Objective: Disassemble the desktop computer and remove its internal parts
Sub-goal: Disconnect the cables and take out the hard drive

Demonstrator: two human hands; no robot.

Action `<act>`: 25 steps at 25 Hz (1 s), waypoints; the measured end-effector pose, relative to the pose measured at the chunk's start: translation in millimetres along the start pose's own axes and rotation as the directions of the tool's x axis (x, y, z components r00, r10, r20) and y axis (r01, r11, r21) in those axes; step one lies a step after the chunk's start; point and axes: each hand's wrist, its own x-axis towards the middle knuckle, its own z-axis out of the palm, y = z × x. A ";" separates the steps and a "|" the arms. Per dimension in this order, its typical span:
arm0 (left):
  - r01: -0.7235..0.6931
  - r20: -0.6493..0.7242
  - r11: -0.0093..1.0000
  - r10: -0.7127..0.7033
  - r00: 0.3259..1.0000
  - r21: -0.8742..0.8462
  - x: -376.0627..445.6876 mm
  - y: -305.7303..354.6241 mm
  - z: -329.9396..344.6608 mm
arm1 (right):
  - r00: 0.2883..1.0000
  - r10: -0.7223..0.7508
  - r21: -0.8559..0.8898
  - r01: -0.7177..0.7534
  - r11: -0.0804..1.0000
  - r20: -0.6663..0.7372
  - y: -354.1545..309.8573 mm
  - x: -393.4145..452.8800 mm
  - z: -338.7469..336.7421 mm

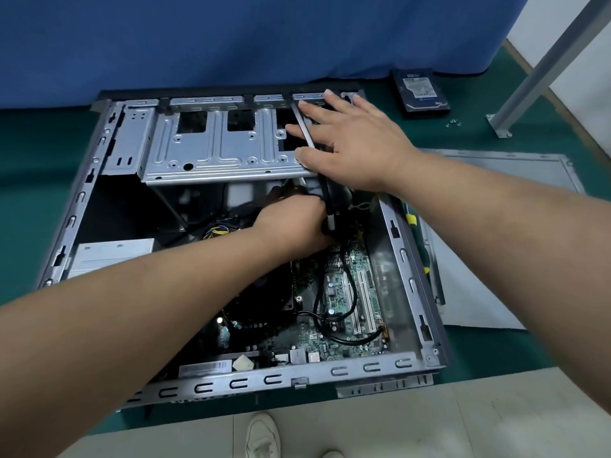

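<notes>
An open desktop case [406,259] lies on its side on the green mat, its motherboard [340,292] exposed. My right hand [357,143] rests flat on the right end of the metal drive cage [215,143], fingers spread over a black flat cable [310,133] that runs down into the case. My left hand [294,223] reaches under the cage edge and is closed around the cable's lower end near its connector [331,223]. Black round cables [334,312] loop over the board. The power supply [112,252] sits at the case's left.
A removed hard drive [421,90] lies at the back right with small screws [453,123] beside it. The grey side panel [502,193] lies right of the case, a yellow-green screwdriver [415,226] on it. A metal post [542,64] stands at right. A blue cloth hangs behind.
</notes>
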 end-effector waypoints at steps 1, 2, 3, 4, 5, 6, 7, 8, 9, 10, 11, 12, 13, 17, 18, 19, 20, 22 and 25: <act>-0.009 -0.026 1.000 0.009 1.000 0.007 0.7 0.4 1.5 | 1.000 0.001 0.003 -0.001 1.000 0.002 -0.2 -0.2 -0.4; -0.022 -0.055 1.000 0.023 0.998 0.021 1.5 1.4 3.0 | 1.000 0.003 0.006 -0.003 1.000 0.006 -0.3 -0.5 -0.9; -0.032 -0.083 0.998 0.036 0.996 0.050 2.0 2.1 3.9 | 1.000 0.006 0.011 -0.006 1.000 0.012 -0.3 -0.7 -1.4; -0.034 -0.108 0.996 0.043 0.993 0.087 2.2 2.9 4.2 | 1.000 0.009 0.015 -0.010 1.000 0.017 -0.3 -0.9 -1.9; -0.029 -0.132 0.992 0.046 0.990 0.125 2.4 3.6 4.9 | 1.000 0.011 0.017 -0.012 1.000 0.020 -0.3 -1.3 -2.3; -0.021 -0.154 0.987 0.046 0.987 0.160 2.5 4.7 6.1 | 1.000 0.011 0.018 -0.012 1.000 0.022 -0.4 -1.7 -2.6; -0.010 -0.171 0.981 0.044 0.984 0.191 2.8 6.0 7.0 | 1.000 0.011 0.019 -0.011 1.000 0.022 -0.7 -2.1 -2.8; 0.002 -0.180 0.976 0.038 0.983 0.218 3.1 7.4 7.7 | 1.000 0.011 0.021 -0.011 1.000 0.022 -1.1 -2.6 -2.8; 0.015 -0.181 0.971 0.028 0.983 0.237 3.8 8.9 7.8 | 1.000 0.013 0.022 -0.013 1.000 0.023 -1.5 -3.1 -2.8; 0.027 -0.177 0.969 0.017 0.984 0.246 4.6 10.0 7.4 | 1.000 0.014 0.022 -0.015 1.000 0.026 -1.8 -3.7 -3.0; 0.035 -0.171 0.968 0.009 0.985 0.250 5.5 10.3 6.7 | 0.999 0.015 0.021 -0.016 1.000 0.030 -1.9 -4.1 -3.5; 0.038 -0.164 0.968 0.003 0.986 0.248 6.7 10.1 5.7 | 0.999 0.015 0.020 -0.016 1.000 0.031 -2.2 -4.5 -3.8; 0.037 -0.154 0.970 0.000 0.988 0.241 7.5 9.4 4.9 | 0.999 0.015 0.017 -0.015 1.000 0.032 -2.2 -4.7 -4.4; 0.024 -0.138 0.981 0.003 0.990 0.191 8.1 8.2 5.5 | 0.999 0.013 0.008 -0.014 1.000 0.041 -2.2 -4.5 -4.4; 0.015 -0.147 0.982 0.012 0.989 0.187 7.7 8.2 5.1 | 0.999 0.012 0.007 -0.013 1.000 0.043 -2.2 -4.4 -4.2; 0.009 -0.153 0.982 0.020 0.988 0.187 7.2 8.2 4.8 | 0.999 0.013 0.007 -0.013 1.000 0.044 -2.0 -4.2 -4.1; 0.008 -0.156 0.983 0.022 0.988 0.186 6.8 8.1 5.2 | 0.999 0.013 0.008 -0.013 1.000 0.044 -1.7 -4.0 -3.9; 0.014 -0.149 0.984 0.013 0.989 0.177 6.9 8.0 5.3 | 0.999 0.015 0.012 -0.015 1.000 0.041 -1.5 -3.9 -3.4; 0.034 -0.120 0.987 -0.015 0.993 0.157 7.6 7.9 1.5 | 0.999 0.011 0.004 -0.012 1.000 0.036 -0.9 -2.8 -3.0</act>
